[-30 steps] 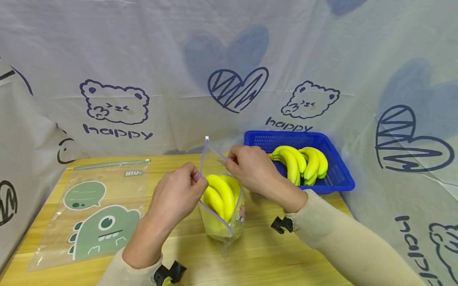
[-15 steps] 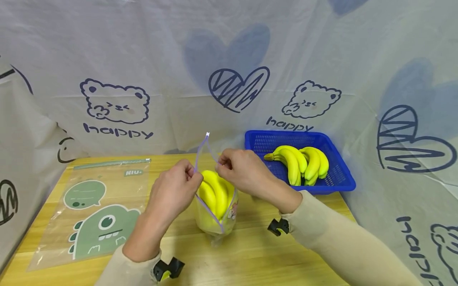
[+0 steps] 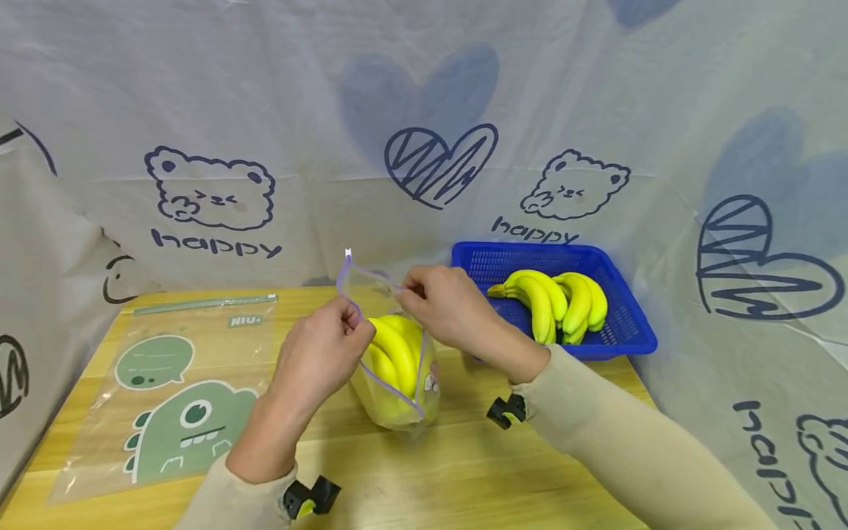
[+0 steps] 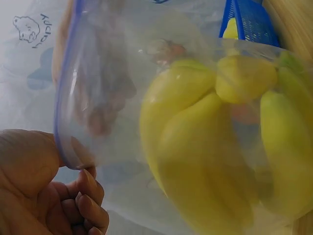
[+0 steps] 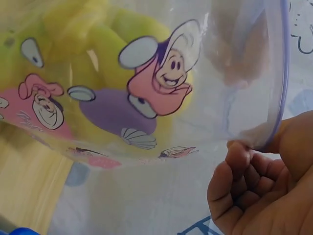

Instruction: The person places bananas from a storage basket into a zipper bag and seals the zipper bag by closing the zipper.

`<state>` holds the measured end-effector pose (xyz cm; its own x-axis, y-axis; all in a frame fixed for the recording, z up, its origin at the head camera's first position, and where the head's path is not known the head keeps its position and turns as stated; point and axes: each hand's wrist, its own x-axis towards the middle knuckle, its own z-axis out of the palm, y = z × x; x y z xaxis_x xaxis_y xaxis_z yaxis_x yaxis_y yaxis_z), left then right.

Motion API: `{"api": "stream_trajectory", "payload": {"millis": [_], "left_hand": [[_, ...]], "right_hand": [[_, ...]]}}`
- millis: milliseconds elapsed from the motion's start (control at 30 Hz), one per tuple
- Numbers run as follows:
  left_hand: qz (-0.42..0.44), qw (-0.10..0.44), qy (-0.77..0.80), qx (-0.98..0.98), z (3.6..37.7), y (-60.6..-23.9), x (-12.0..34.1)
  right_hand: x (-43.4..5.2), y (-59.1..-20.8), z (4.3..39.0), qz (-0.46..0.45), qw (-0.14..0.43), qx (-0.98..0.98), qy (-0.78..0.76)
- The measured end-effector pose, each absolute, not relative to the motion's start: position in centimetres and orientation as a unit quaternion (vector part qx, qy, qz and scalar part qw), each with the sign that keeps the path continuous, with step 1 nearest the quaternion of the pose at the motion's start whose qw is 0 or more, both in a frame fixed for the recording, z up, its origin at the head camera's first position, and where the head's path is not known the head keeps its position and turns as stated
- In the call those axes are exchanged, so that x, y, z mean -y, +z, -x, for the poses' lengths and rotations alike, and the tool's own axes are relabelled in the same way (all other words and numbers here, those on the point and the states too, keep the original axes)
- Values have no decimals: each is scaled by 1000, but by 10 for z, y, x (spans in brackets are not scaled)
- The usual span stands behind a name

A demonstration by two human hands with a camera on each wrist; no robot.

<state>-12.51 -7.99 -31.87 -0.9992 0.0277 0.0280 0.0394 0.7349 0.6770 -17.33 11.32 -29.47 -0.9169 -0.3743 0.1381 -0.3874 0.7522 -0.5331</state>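
Zip bag (image 3: 391, 383) of bananas (image 3: 395, 347) pinched at rim by both hands.

Zip bag (image 3: 396, 368) mouth tilted left; both hands shifted slightly left.

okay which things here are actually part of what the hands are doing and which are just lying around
In use: zip bag, pinched at its rim by left hand and right hand; bananas inside it.
Lying about: dinosaur bag; blue basket with more bananas.
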Motion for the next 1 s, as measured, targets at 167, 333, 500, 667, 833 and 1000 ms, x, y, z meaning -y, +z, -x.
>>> {"api": "stream_trajectory", "payload": {"millis": [167, 333, 500, 667, 833, 1000], "left_hand": [[6, 10, -371, 929, 129, -322, 83], [1, 12, -374, 927, 130, -323, 84], [-2, 8, -375, 927, 131, -322, 85], [0, 12, -374, 927, 130, -320, 84], [27, -4, -377, 926, 126, -316, 79], [34, -3, -373, 927, 125, -315, 75]], "right_hand": [[-110, -297, 172, -210, -14, 928, 306], [-111, -299, 165, -221, -22, 929, 297], [-113, -297, 156, -220, -26, 936, 274], [-117, -294, 149, -220, -16, 944, 246], [-117, -291, 155, -225, 22, 945, 235], [-114, -293, 166, -240, 20, 939, 246]]}}
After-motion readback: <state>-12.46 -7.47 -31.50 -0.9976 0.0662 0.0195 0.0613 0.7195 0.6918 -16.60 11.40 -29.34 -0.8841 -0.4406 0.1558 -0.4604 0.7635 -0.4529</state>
